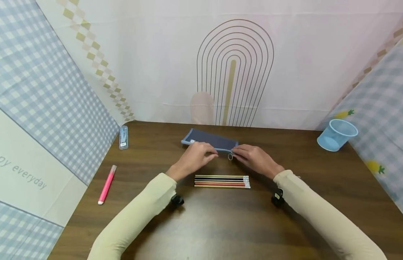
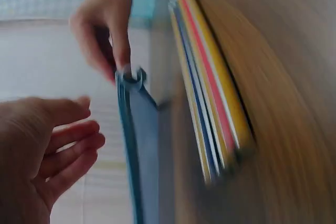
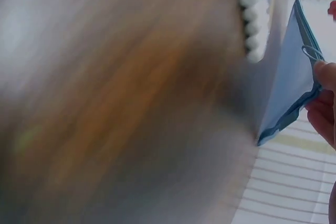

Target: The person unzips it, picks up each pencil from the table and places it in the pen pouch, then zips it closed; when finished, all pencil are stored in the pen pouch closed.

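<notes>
In the head view, a blue pouch sits at the far part of the brown table, just beyond both hands; its long axis runs mostly left to right, the left end lying farther from the person and the right end slanting nearer; the right hand (image 1: pixel 258 159) pinches the pouch (image 1: pixel 214 138) at its right corner, beside a small ring (image 1: pixel 230 156) that hangs there; the left hand (image 1: pixel 197 156) is at the near edge, and whether it touches cannot be told from here; a row of pencils (image 1: pixel 221 181) lies on the table (image 1: pixel 227 224) on the near side of the pouch, between the two wrists, long axis left to right, white ends to the right; by eye the left wrist is a little nearer to the row than the right; a pink marker (image 1: pixel 107 185) and a small clear case (image 1: pixel 123 137) lie off to the left, and a light blue cup (image 1: pixel 337 135) leans far to the right;

in the left wrist view, the left hand is free, its fingers loosely bent and apart from the pouch's edge, while the right hand grasps the corner by the ring;

in the right wrist view, which is partly blurred, the right thumb and fingers hold the pouch's edge beside the ring; the pouch is tilted, and the pencils' white ends show near it
</notes>
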Demonstrator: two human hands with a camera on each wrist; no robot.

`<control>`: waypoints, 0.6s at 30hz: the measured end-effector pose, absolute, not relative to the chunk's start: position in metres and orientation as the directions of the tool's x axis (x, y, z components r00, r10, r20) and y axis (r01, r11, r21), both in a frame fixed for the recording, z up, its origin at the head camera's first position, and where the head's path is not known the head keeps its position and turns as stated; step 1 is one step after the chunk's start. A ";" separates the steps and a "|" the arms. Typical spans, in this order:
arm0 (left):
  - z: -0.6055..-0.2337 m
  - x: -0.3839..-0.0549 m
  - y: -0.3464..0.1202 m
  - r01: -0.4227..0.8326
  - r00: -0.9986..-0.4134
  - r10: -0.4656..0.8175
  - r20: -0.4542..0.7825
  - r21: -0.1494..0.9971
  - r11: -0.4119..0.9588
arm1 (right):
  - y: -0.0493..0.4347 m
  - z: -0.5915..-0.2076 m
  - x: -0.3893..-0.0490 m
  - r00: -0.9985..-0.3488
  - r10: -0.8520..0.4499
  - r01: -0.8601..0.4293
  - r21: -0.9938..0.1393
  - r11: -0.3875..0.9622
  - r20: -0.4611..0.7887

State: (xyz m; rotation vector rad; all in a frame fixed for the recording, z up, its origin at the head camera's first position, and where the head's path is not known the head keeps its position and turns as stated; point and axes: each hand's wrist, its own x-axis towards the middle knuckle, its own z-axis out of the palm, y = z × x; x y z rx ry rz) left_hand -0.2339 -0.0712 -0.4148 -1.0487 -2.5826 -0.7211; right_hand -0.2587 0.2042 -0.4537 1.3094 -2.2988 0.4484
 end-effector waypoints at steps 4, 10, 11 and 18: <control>-0.414 -0.231 -0.052 0.662 -0.745 0.510 0.430 0.384 0.644 | 0.195 -0.445 -0.257 -0.442 -0.677 -0.875 -0.117 0.470 0.588; -0.427 -0.225 -0.038 0.632 -0.744 0.470 0.475 0.269 0.727 | 0.186 -0.441 -0.254 -0.452 -0.654 -0.877 -0.166 0.452 0.606; -0.429 -0.224 -0.036 0.627 -0.742 0.457 0.490 0.265 0.733 | 0.185 -0.441 -0.253 -0.458 -0.648 -0.874 -0.174 0.453 0.609; -0.436 -0.220 -0.031 0.620 -0.732 0.361 0.577 0.346 0.704 | 0.187 -0.440 -0.252 -0.481 -0.607 -0.864 -0.223 0.452 0.633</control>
